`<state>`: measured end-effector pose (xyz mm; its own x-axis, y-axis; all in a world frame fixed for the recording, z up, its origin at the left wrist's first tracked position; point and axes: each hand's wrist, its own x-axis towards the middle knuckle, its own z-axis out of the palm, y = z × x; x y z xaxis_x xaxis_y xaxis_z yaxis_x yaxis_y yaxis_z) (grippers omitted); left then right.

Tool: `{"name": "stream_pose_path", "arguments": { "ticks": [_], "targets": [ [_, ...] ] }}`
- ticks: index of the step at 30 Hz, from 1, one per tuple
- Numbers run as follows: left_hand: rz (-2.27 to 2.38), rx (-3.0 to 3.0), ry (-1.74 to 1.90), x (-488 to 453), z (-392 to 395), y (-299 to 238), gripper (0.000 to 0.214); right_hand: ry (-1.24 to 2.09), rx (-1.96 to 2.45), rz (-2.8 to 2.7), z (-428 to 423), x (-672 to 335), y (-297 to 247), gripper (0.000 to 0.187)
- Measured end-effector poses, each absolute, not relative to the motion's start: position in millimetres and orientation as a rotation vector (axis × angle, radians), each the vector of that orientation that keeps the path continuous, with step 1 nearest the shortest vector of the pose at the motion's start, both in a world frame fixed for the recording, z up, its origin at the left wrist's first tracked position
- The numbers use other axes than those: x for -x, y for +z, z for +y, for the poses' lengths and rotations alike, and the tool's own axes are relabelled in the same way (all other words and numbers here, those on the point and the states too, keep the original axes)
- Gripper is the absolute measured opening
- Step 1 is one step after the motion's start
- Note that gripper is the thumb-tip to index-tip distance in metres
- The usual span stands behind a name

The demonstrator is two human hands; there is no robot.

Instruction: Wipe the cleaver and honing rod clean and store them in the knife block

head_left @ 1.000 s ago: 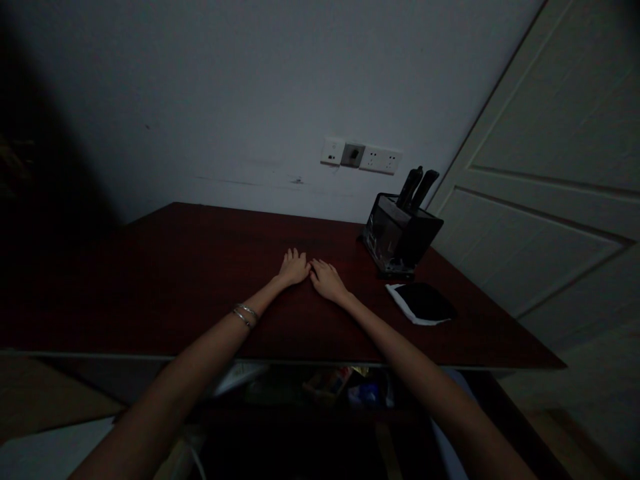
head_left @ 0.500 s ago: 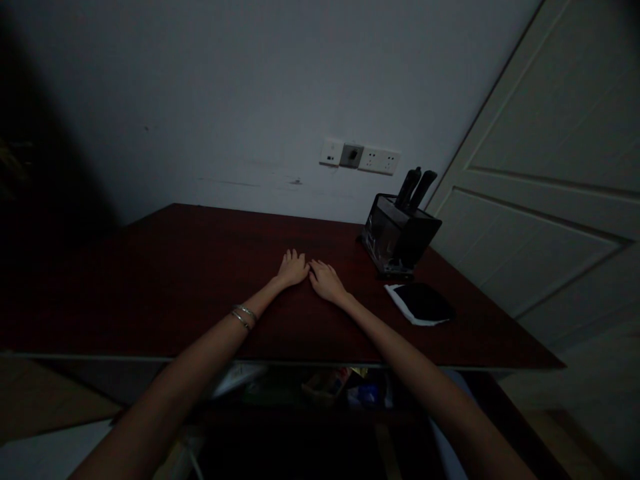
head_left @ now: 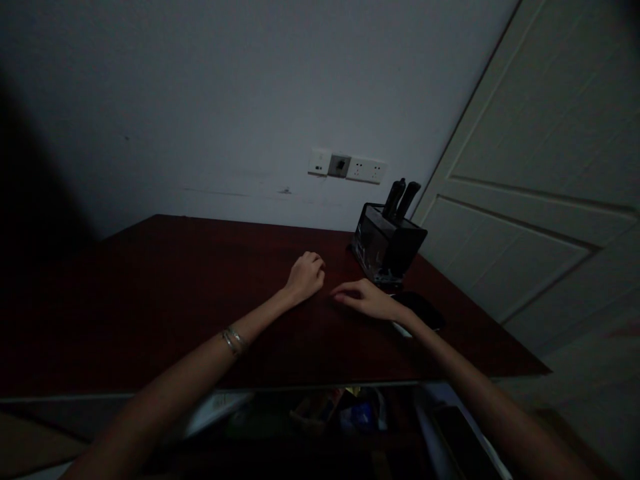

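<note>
Over the middle of the dark red table (head_left: 200, 287), my left hand (head_left: 306, 275) is closed, its fingers curled in and partly hidden behind its back. No object shows in it. Two bracelets (head_left: 233, 339) circle that wrist. My right hand (head_left: 369, 299) is a short way to the right, fingers stretched toward the left hand and thumb apart from them, with nothing visible between. A flat black item (head_left: 419, 310) with a white edge lies beyond my right wrist, which partly covers it. Behind my right hand stands a knife holder (head_left: 390, 240) with black-handled knives (head_left: 401, 199) in it.
Wall sockets (head_left: 347, 167) sit above the table's back edge. A pale panelled door (head_left: 515, 240) rises along the right side. Below the front edge is an open shelf with a blue item (head_left: 363, 417) and other dim goods. A dark flat object (head_left: 465, 440) is at lower right.
My hands have moved apart from their near-touching, flat pose on the table. The left has curled closed; the right has shifted right, in front of the black item. The view has tilted slightly.
</note>
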<state>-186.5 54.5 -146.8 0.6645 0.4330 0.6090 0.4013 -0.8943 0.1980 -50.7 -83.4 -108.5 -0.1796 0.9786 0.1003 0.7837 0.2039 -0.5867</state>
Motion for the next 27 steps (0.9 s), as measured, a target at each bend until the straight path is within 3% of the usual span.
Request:
{"name": "stream_pose_path", "arguments": {
  "ticks": [4,8,13,19,27],
  "targets": [
    [0.072,-3.003,0.922,160,14,-130,0.017,0.898,1.928,-1.775,-138,-19,-84,0.040],
    [-0.447,-3.100,0.673,125,-14,-134,0.018,0.494,2.183,-1.347,-167,-101,-101,0.037],
    [-0.703,-3.116,0.549,78,-27,-157,0.019,0.121,2.387,-1.314,-180,-159,-138,0.029],
    [-0.748,-3.113,0.483,48,-32,-172,0.016,0.294,2.348,-1.263,-174,-179,-160,0.029],
    [-0.732,-3.126,0.458,50,-29,-165,0.017,0.749,2.296,-1.144,-166,-176,-151,0.024]
  ]
}}
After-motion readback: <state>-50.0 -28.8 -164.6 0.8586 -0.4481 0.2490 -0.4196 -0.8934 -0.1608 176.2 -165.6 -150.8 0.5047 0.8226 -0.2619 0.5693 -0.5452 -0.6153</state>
